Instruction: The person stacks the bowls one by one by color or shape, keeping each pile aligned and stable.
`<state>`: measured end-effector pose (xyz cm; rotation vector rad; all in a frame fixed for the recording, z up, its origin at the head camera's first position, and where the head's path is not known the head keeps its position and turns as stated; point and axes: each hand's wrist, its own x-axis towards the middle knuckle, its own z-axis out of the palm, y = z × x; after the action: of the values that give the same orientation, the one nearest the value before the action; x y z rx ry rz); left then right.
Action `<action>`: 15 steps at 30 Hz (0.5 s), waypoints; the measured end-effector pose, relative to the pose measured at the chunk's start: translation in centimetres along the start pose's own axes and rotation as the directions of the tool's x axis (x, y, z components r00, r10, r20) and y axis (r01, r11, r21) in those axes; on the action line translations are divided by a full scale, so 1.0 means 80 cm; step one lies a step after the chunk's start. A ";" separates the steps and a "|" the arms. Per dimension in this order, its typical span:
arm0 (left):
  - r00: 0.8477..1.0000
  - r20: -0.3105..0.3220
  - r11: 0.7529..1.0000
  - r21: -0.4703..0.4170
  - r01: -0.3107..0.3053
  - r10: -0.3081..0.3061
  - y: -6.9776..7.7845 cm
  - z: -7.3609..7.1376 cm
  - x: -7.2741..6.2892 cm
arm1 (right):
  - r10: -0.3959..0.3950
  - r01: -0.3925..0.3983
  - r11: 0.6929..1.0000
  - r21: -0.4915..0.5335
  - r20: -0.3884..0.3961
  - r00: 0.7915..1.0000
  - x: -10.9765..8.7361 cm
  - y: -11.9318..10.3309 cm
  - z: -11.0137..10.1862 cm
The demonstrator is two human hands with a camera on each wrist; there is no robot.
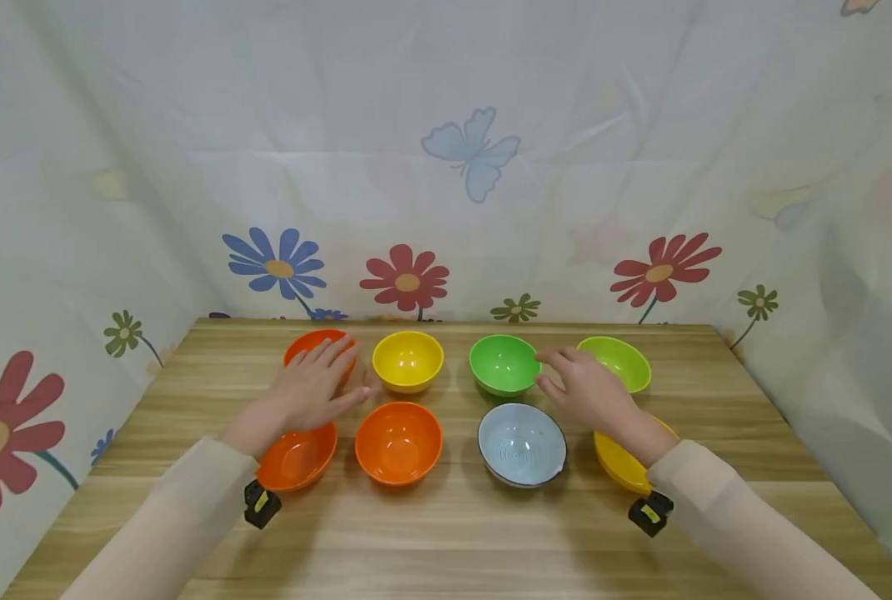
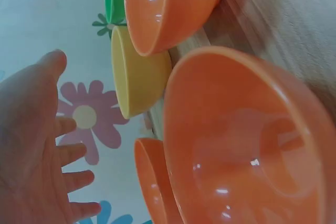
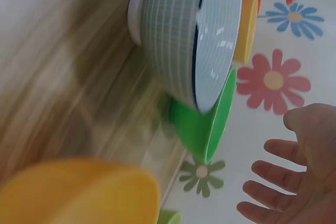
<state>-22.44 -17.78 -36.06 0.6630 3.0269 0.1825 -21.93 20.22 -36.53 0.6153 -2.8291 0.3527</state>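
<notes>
My left hand (image 1: pixel 314 385) hovers over the left side of the table with its fingers spread, holding nothing. Below it are an orange-red bowl (image 1: pixel 303 340) at the back and an orange bowl (image 1: pixel 299 458) in front, both partly hidden. My right hand (image 1: pixel 590 390), also holding nothing, hangs above the right side with its fingers extended. Near its fingertips stands a green bowl (image 1: pixel 504 365); a lime bowl (image 1: pixel 622 360) lies behind it, and a yellow-orange bowl (image 1: pixel 618 463) is partly covered by the forearm. In the wrist views both hands (image 2: pixel 31 145) (image 3: pixel 299 171) appear apart from the bowls.
Between the hands stand a yellow bowl (image 1: pixel 408 362), another orange bowl (image 1: pixel 398 443) and a pale blue-grey bowl (image 1: pixel 522 444) with a dark rim. All the bowls sit in two rows on a wooden table (image 1: pixel 446 533). A flower-printed curtain (image 1: pixel 326 192) hangs behind it.
</notes>
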 end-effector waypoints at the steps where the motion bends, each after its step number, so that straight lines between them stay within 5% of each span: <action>1: 1.000 -0.007 1.000 0.002 0.000 0.000 -0.002 0.001 -0.003 | -0.017 0.017 1.000 0.004 -0.018 1.000 -0.001 -0.004 0.002; 15: 0.994 -0.024 0.993 -0.037 0.108 -0.109 -0.028 0.015 -0.046 | -0.235 0.238 0.971 0.008 -0.133 0.963 -0.016 -0.065 0.026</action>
<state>-19.93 -21.19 -37.52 0.4962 3.0661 0.2429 -18.92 15.49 -37.87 0.8908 -2.5936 0.3684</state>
